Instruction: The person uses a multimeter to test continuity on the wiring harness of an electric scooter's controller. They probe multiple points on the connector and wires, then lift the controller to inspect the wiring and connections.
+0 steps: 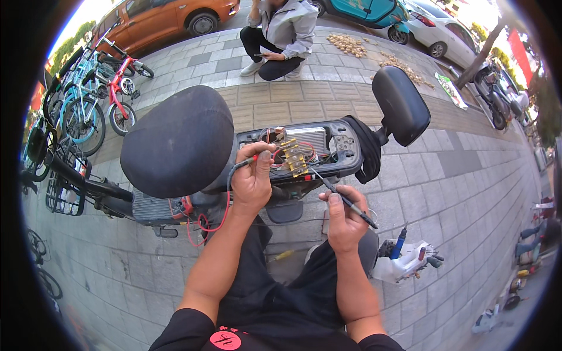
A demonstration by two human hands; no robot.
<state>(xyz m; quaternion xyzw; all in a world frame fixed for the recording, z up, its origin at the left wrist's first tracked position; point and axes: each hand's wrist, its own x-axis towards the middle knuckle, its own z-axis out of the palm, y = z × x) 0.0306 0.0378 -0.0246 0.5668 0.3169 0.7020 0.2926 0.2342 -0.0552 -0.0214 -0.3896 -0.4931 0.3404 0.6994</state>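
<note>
An e-bike lies across in front of me, its under-seat compartment [342, 167] open with wires and a finned silver box [307, 139] inside. A yellow terminal strip [294, 158] with several metal contacts stands at the compartment's near edge. My left hand [253, 184] is closed around a red-and-black test probe [244, 161], at the strip's left side. My right hand [346, 223] pinches a thin black test probe [328, 183], whose metal tip reaches the strip's lower right end. Whether either tip touches a contact, I cannot tell. A red lead [227, 207] hangs beside my left forearm.
A black padded seat [178, 143] and a smaller backrest [401, 105] flank the compartment. At right on the paving stands a white tool holder [401, 266] with a blue-handled screwdriver [399, 241]. A person [281, 38] squats beyond. Bicycles [88, 117] are parked at left.
</note>
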